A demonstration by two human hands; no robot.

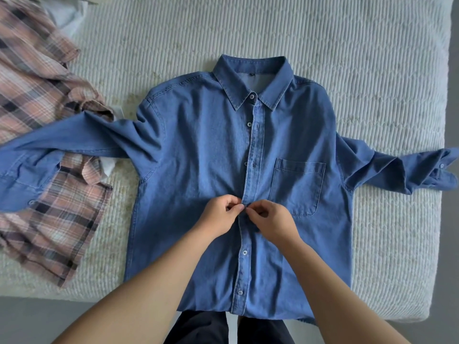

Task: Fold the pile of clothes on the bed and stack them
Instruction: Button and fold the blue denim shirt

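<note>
Fingertips of both your hands meet at the button placket of the blue denim long-sleeved shirt (198, 150), about halfway down its front. Your left hand (218, 217) has its grip pressed together, thumb and forefinger pinching the placket edge; your right hand (270, 222) pinches the same spot from the other side, fingers curled in. The shirt lies face up and flat on the pale ribbed bed cover (372, 70), collar away from you, hem at the near edge of the bed, both sleeves spread out sideways. A chest pocket (298, 184) sits just beside your right hand. Inside the collar a small dark label (252, 75) shows, too small to read. The shirt's sleeve on your left lies across a crumpled pink and navy plaid flannel garment (49, 95).
</note>
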